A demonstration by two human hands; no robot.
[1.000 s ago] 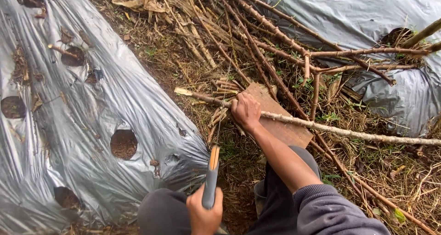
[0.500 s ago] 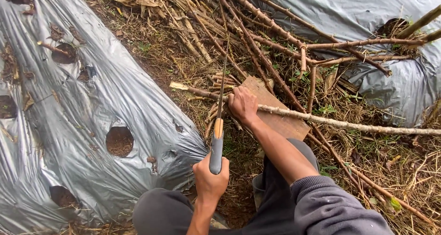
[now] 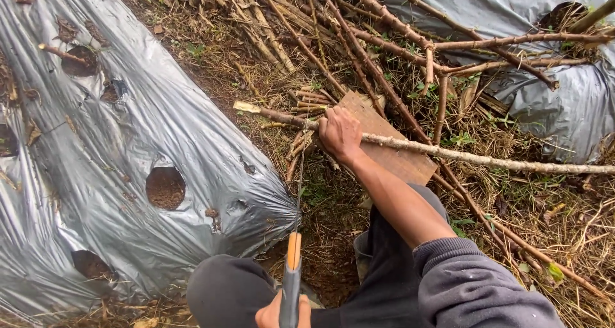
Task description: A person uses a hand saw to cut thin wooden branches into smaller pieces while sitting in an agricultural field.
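Outdoors, on a strip of bare soil (image 3: 211, 78) strewn with dry grass and twigs, the person crouches between two raised beds wrapped in silvery-grey plastic sheeting. On the left bed (image 3: 96, 174) the sheet is wrinkled, dotted with bits of dead leaf, and punched with round planting holes (image 3: 165, 187) that show dark earth. A second covered bed (image 3: 512, 14) rises at the upper right, with one hole near its top. Between them lies a loose heap of brown branches (image 3: 384, 40), crossing one another over straw and small green weeds. The right hand (image 3: 339, 134) presses down with fingers curled around a long pale stick (image 3: 474, 158), which runs from a cut end at the left out to the right edge, resting across a flat brown board (image 3: 397, 155) on the ground. The left hand (image 3: 282, 315) shows at the bottom edge, fingers wrapped tight on the grey and orange handle of a knife (image 3: 292, 277); its thin blade is seen edge-on, pointing up toward the stick, its tip close below the right hand. Dark trousers and a grey sleeve fill the lower foreground.
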